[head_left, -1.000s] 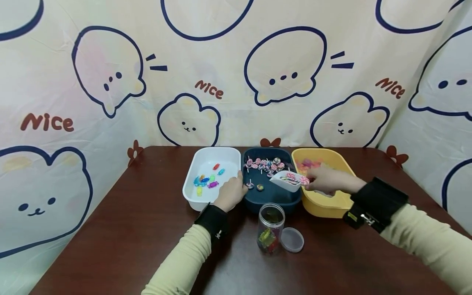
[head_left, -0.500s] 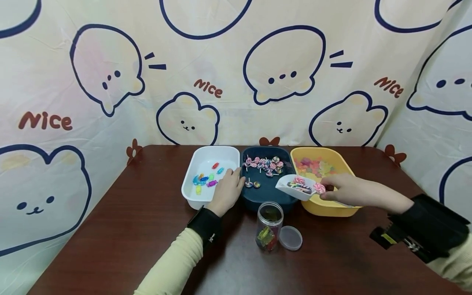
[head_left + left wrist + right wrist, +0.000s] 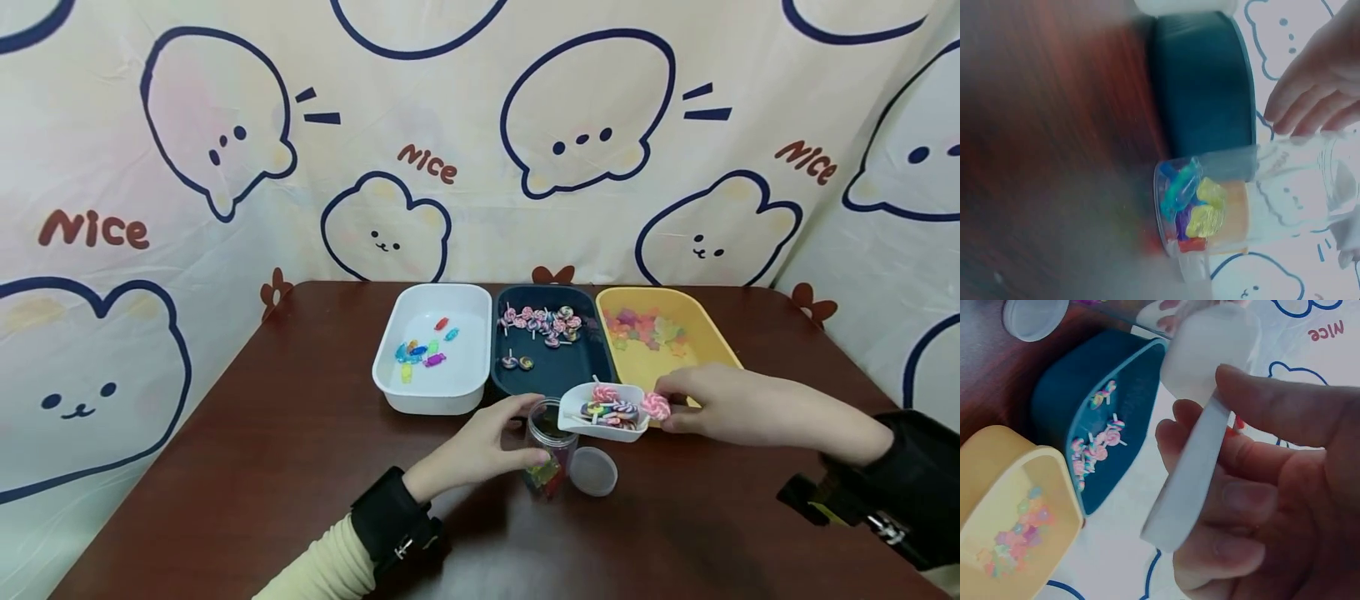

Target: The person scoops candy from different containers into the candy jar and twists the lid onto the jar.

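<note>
My left hand (image 3: 480, 442) reaches around the clear jar (image 3: 553, 479), its thumb in front and fingers by the rim; in the left wrist view its fingers (image 3: 1310, 103) lie alongside the jar's upper part. Whether they touch it I cannot tell. Wrapped candies (image 3: 1188, 206) sit at the jar's bottom. My right hand (image 3: 720, 408) holds a white scoop (image 3: 603, 429) by its handle, seen from beneath in the right wrist view. Several lollipops (image 3: 609, 408) lie in the scoop, whose front edge overlaps the jar's mouth. A pink lollipop (image 3: 656, 406) sits at its back edge, by the fingertips.
Behind the jar stand a white tub (image 3: 431, 402) with wrapped candies, a dark blue tub (image 3: 555, 383) with lollipops and a yellow tub (image 3: 708, 333) with star-shaped candies. The jar's lid (image 3: 594, 472) lies on the brown table (image 3: 247, 467). A patterned cloth (image 3: 480, 108) hangs behind.
My left hand has left the edge between the white and blue tubs and come down to the jar. My right hand has brought the loaded scoop from over the tubs towards the jar.
</note>
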The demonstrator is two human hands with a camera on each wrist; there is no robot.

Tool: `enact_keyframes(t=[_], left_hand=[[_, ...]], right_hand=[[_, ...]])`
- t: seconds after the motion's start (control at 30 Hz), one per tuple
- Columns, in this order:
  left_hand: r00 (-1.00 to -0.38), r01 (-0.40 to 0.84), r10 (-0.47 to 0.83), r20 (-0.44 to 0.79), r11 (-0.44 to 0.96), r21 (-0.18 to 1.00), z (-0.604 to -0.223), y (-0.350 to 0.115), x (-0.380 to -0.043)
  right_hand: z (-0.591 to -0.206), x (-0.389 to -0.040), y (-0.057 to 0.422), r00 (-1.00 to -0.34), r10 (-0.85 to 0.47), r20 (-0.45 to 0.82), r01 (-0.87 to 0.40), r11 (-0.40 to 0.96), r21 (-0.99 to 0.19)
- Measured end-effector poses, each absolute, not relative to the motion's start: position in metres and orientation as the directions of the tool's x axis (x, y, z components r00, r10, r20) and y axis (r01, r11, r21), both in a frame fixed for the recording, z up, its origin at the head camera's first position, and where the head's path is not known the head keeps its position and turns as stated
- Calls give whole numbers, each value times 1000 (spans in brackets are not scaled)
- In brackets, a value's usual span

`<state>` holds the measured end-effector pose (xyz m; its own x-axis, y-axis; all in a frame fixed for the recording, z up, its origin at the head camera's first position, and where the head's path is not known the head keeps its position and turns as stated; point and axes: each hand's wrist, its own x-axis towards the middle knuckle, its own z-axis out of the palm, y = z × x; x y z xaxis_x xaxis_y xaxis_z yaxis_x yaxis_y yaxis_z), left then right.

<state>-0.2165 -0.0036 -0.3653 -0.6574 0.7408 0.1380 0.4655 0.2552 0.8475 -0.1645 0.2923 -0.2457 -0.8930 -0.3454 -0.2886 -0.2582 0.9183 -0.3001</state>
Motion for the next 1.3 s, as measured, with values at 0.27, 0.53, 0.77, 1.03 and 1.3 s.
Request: enact_keyframes(t=[0.27, 0.53, 0.77, 1.03, 1.3], left_hand=[[-718, 488, 658, 226, 245, 838, -365, 10, -207], [-739, 510, 632, 234, 298, 807, -362, 12, -204], [-728, 548, 635, 259, 311, 777, -361, 14, -202], [-729, 558, 632, 265, 323, 765, -360, 15, -201], [-716, 588, 633, 293, 322, 742, -360, 15, -200]], right_hand=[[-240, -165, 289, -900, -351, -260, -272, 916, -293], [-232, -166, 288, -911, -324, -255, -275, 938, -210], [-227, -166, 282, -918, -334, -214, -313, 941, -126], [-223, -163, 278, -919, -367, -148, -367, 930, -24], [-220, -164, 273, -927, -337, -162, -344, 939, 20]])
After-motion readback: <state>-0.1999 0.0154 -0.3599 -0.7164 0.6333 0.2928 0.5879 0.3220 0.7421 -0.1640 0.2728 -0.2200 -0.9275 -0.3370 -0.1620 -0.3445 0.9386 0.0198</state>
